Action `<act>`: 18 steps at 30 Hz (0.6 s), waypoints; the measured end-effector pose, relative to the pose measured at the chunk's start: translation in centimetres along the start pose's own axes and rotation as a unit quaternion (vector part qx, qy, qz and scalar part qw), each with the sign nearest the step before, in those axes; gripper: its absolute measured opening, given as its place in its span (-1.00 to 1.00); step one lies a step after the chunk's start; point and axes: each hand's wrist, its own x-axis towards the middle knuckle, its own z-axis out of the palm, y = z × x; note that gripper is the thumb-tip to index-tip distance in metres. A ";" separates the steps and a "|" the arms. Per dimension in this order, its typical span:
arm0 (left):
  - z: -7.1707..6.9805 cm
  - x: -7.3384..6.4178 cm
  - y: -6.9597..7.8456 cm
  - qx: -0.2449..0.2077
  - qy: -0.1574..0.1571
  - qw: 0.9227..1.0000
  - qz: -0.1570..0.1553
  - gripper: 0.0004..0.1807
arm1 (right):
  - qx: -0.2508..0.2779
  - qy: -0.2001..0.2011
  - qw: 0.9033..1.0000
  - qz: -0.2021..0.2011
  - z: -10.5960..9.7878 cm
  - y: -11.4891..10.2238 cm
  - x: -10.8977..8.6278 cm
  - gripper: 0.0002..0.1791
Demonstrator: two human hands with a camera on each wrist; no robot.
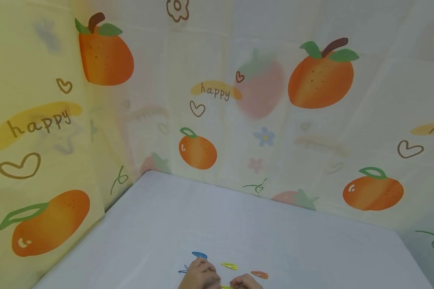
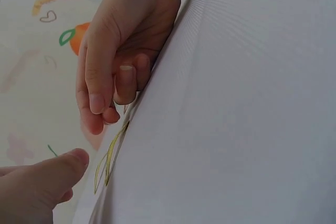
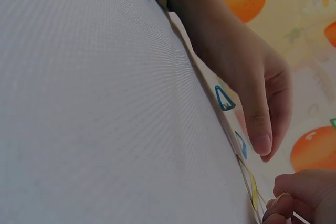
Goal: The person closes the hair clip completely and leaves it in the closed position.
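Note:
Both hands hover at the table's near side, on either side of a yellow snap hair clip (image 1: 226, 287). My left hand (image 1: 201, 273) is to its left. In the right wrist view, the left hand's fingers (image 3: 258, 124) point down, loosely together, holding nothing. My right hand (image 1: 246, 281) is on the other side. The left wrist view shows its fingers (image 2: 97, 85) loosely bent with nothing between them. There the yellow clip (image 2: 110, 153) lies between the hands, apart from the left thumb (image 2: 73, 161). A blue hair clip (image 1: 199, 255) lies just beyond the left hand.
Another yellow clip (image 1: 229, 266) and an orange clip (image 1: 259, 275) lie beyond the hands. A dark blue clip (image 1: 183, 270) sits left of the left hand. The white tabletop (image 1: 209, 216) meets fruit-printed curtains (image 1: 148, 100) at the back and left.

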 end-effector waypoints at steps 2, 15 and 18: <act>-0.1 0.1 -0.4 0.011 0.017 1.000 0.007 -0.86 | 0.006 -0.003 1.000 -0.004 -0.1 0.0 0.0 -0.82; -5.7 -1.0 -3.0 -0.007 -0.108 0.990 -0.090 -0.69 | 0.009 -0.002 0.999 -0.048 0.0 0.0 -0.1 -0.84; -6.8 -1.7 -3.4 0.004 -0.147 0.976 -0.161 -0.64 | 0.003 -0.003 0.999 -0.045 -0.2 0.1 -0.2 -0.84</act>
